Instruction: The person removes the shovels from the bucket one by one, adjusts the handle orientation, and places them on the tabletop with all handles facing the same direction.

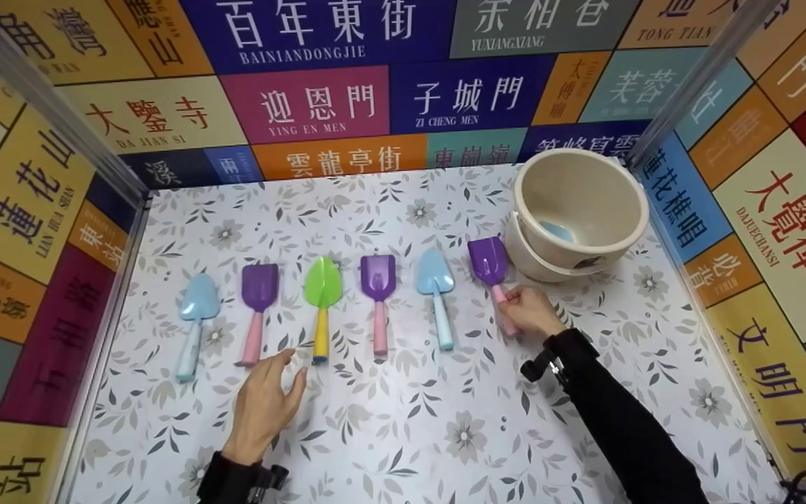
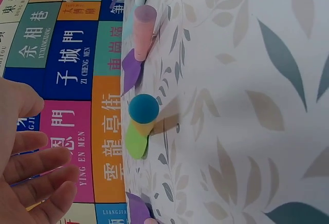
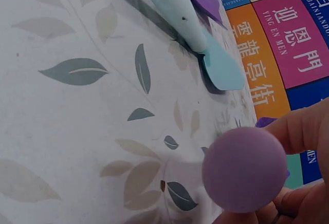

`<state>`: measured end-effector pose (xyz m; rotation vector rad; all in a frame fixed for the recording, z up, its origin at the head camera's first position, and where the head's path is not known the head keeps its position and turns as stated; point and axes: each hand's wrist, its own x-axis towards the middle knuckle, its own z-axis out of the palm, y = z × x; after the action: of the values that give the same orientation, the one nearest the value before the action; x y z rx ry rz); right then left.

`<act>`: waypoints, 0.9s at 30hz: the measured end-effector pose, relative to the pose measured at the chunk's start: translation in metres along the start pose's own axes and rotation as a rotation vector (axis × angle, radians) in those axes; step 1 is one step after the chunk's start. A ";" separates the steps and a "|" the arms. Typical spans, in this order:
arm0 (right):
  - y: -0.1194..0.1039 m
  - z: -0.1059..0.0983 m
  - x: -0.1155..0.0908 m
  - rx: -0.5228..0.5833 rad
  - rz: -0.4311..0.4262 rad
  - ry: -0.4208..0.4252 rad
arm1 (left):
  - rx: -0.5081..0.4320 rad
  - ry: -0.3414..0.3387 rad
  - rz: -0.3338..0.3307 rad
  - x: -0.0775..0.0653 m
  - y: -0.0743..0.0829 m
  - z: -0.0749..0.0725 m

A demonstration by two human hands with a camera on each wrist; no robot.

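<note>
My right hand (image 1: 534, 313) pinches the pink handle of a purple toy shovel (image 1: 488, 260) at the right end of a row. In the right wrist view, the round handle end (image 3: 244, 170) faces the camera between thumb and fingers. Just left of it lies a light-blue trowel (image 1: 435, 273). My left hand (image 1: 263, 406) hovers with relaxed fingers and holds nothing. Nearest to it are a green trowel (image 1: 323, 280) with a yellow handle and another purple shovel (image 1: 259, 287). In the left wrist view, the green trowel's blue handle end (image 2: 143, 108) stands right of the fingers.
A cream bucket (image 1: 581, 199) stands at the back right, beside the held shovel's blade, with a light-blue piece (image 1: 557, 231) inside. A further purple shovel (image 1: 378, 276) and a blue trowel (image 1: 199, 297) lie in the row. Sign-printed walls (image 1: 305, 105) enclose the floral tabletop (image 1: 410, 434).
</note>
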<state>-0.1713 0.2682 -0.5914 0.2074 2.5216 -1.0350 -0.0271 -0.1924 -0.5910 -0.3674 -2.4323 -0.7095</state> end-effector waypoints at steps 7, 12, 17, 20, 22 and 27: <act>0.000 0.007 0.006 0.043 0.059 -0.016 | 0.019 -0.002 0.016 -0.002 -0.002 0.000; -0.001 0.009 0.007 0.028 0.060 -0.008 | 0.033 -0.012 0.015 -0.004 -0.005 0.000; -0.001 0.012 0.007 0.015 0.048 0.011 | 0.051 -0.039 -0.020 -0.006 -0.006 -0.001; -0.001 0.013 0.008 0.031 0.050 0.002 | 0.060 -0.051 -0.035 -0.006 -0.007 -0.001; 0.000 0.014 0.007 0.014 0.039 -0.001 | 0.063 -0.055 -0.037 -0.006 -0.007 -0.001; 0.002 0.013 0.004 -0.048 0.014 -0.001 | 0.062 -0.051 -0.029 -0.006 -0.008 0.000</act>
<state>-0.1704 0.2606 -0.6024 0.2105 2.5378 -0.9676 -0.0253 -0.1996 -0.5975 -0.3305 -2.5063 -0.6428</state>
